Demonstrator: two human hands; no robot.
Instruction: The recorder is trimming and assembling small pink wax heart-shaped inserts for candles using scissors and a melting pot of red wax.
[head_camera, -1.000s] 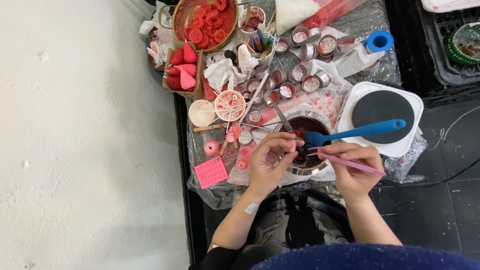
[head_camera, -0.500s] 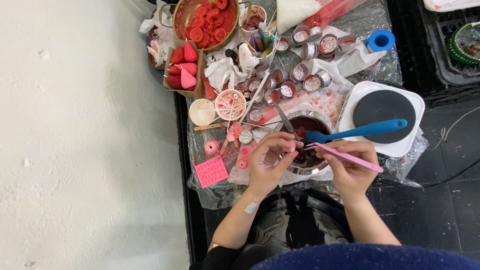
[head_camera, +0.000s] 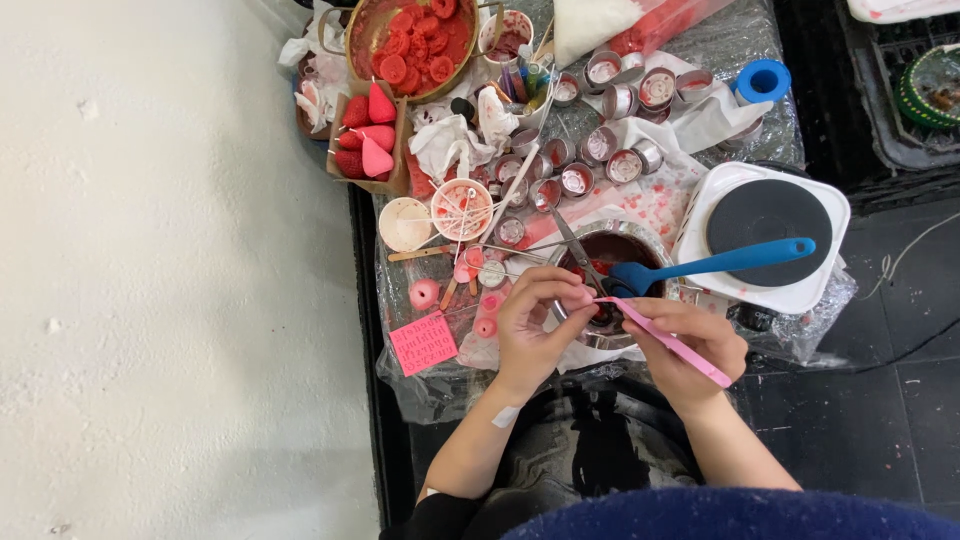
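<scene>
Your right fingers (head_camera: 655, 322): pale pink stick (head_camera: 668, 341). Just beyond your fingers: blue spatula (head_camera: 712, 264), silver bowl (head_camera: 640, 236) with dark red inside. Left of your left fingers (head_camera: 560, 292): pink lettered card (head_camera: 423, 343), pink round piece (head_camera: 424, 293). Right, beyond your fingers: white hotplate (head_camera: 826, 268), black disc.

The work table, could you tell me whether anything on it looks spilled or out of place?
Yes. Red stains blotch the white paper beside the metal bowl, and crumpled tissues lie among the small tins. The blue spatula rests tilted across the bowl's rim.
</scene>
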